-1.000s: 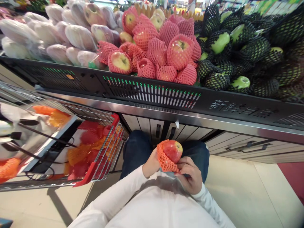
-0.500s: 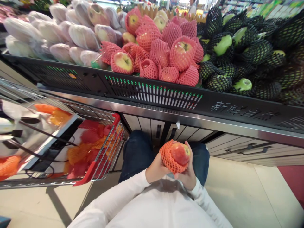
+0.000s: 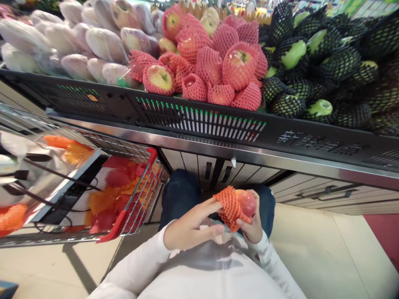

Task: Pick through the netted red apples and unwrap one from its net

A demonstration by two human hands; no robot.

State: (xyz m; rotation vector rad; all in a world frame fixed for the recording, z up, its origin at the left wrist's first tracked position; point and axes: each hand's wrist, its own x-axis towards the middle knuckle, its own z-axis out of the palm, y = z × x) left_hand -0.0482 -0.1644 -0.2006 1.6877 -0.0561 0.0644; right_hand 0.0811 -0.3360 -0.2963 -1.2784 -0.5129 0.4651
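A red apple (image 3: 246,204) sits partly inside an orange foam net (image 3: 230,209) over my lap. My right hand (image 3: 254,226) is wrapped round the apple's right side, thumb at the front by the net's edge. My left hand (image 3: 193,226) is open, its thumb and fingers apart. Its fingertips reach the loose left end of the net; whether they go inside it I cannot tell. The bare red skin of the apple faces right, with the net bunched on its left.
Ahead, a black crate edge (image 3: 199,118) fronts apples in pink foam nets (image 3: 208,66), bagged fruit (image 3: 104,45) and green produce in black nets (image 3: 339,64). A wire shopping cart (image 3: 149,182) at left holds red and orange foam nets (image 3: 116,191). Cabinet doors (image 3: 330,195) lie under the display.
My left hand has come off the apple and drawn left, its fingers straightening. The apple in my right hand has turned and shifted slightly right, and the net now sticks out leftward.
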